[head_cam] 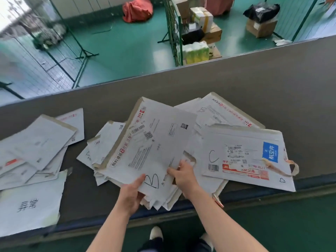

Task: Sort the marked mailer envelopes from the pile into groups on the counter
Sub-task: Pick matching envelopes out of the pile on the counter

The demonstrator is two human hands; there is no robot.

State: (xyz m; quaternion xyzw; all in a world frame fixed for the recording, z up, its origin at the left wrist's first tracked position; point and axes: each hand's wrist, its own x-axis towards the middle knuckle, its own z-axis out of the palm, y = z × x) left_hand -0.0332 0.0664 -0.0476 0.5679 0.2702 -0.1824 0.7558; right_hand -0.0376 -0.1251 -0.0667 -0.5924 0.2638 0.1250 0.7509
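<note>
Mailer envelopes lie in several heaps on the grey table (254, 84), and the middle pile (112, 142) sits at the near edge in front of the person. On top of it is a large white envelope marked B (154, 142), its handwritten letter near its near end. The left hand (131, 193) grasps this envelope's near left corner, thumb on top beside the letter and fingers curled underneath. The right hand (183, 176) pinches the same envelope at its near right edge, fingers curled round the paper. To the right, touching the pile, rests an envelope marked C (249, 155) with a blue label and red print; a torn strip curls off its right end. Behind it, farther off, lies another white envelope (223, 111) with a small handwritten mark that is too faint to read. At the left sits a separate group of envelopes (36, 144), and nearer, a white sheet with printed characters (31, 204). Beyond the table, on the green floor, stand cardboard boxes (260, 26) and wire fencing (172, 31)
</note>
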